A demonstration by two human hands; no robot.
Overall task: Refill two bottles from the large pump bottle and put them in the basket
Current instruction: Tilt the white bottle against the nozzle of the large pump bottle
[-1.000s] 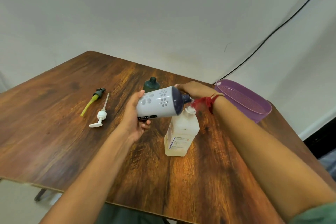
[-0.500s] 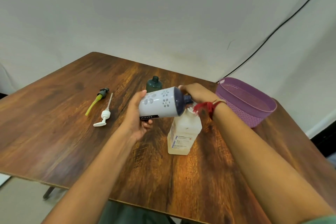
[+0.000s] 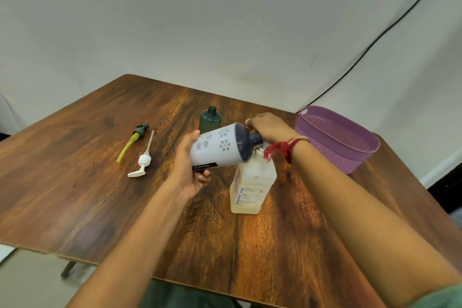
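My left hand grips the base of a large grey bottle with flower prints and a dark blue top, tipped on its side. Its neck points down at the mouth of a translucent square bottle standing on the wooden table. My right hand grips the grey bottle's dark neck. A small dark green bottle stands uncapped behind. The purple basket sits at the right, nothing visible in it.
Two removed pumps lie at the left: one dark with a yellow-green tube, one white. A black cable runs up the wall. The table's front edge is near my body.
The view shifted slightly. The grey bottle stays tipped over the square bottle's mouth, with both hands holding as before.
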